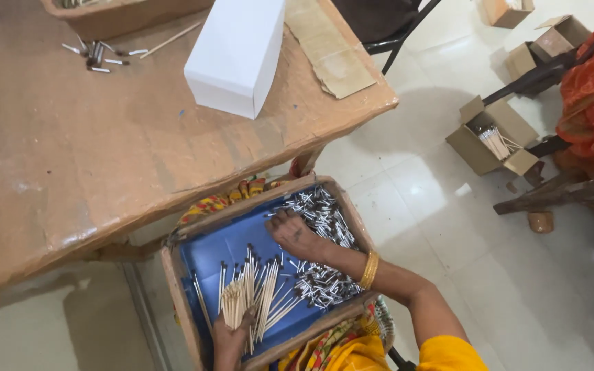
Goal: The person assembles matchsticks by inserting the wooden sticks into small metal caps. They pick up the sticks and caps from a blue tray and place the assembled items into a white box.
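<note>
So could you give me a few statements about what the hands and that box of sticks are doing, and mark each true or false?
1. The left hand grips a bundle of wooden sticks. True.
2. The right hand rests on the table. False: it is down in the tray, on the silver-tipped pieces.
3. The tray has a blue lining. True.
4. The white box lies on the floor. False: it stands on the brown table.
5. A gold bangle sits on the right wrist. True.
</note>
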